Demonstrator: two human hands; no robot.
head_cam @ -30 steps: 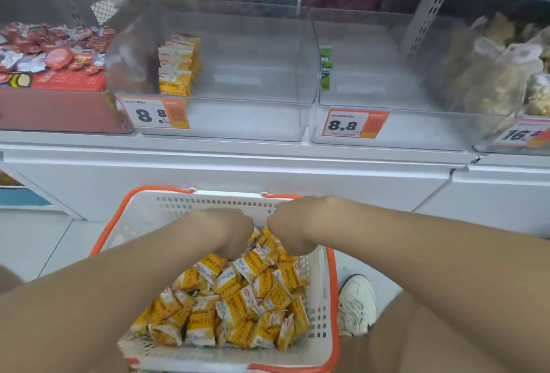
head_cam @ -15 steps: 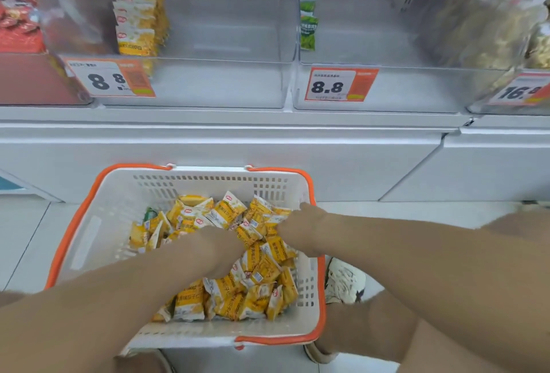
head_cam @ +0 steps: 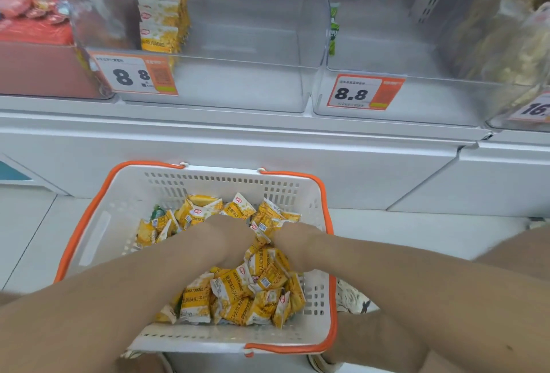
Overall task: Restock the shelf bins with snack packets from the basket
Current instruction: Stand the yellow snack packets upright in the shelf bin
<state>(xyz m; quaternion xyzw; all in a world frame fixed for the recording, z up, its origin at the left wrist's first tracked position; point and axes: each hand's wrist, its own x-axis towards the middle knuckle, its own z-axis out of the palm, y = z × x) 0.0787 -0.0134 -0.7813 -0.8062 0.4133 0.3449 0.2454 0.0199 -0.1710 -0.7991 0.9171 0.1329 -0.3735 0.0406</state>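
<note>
Price tag (head_cam: 364, 92) reading 8.8, yellow packets (head_cam: 196, 301), basket (head_cam: 95, 223)

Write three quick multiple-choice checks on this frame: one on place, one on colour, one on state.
1. Where are the left hand and right hand? A on the shelf; B down among the packets in the basket; C on the floor.
2. What colour is the basket's rim? A blue; B green; C orange.
3. How full is the clear bin with the stack of yellow packets? A mostly empty; B heaped to the top; C holding only red packets.
Answers: 1 B, both wrists end in the pile; 2 C, an orange band runs round the white walls; 3 A, one short stack stands at its left side.
</note>
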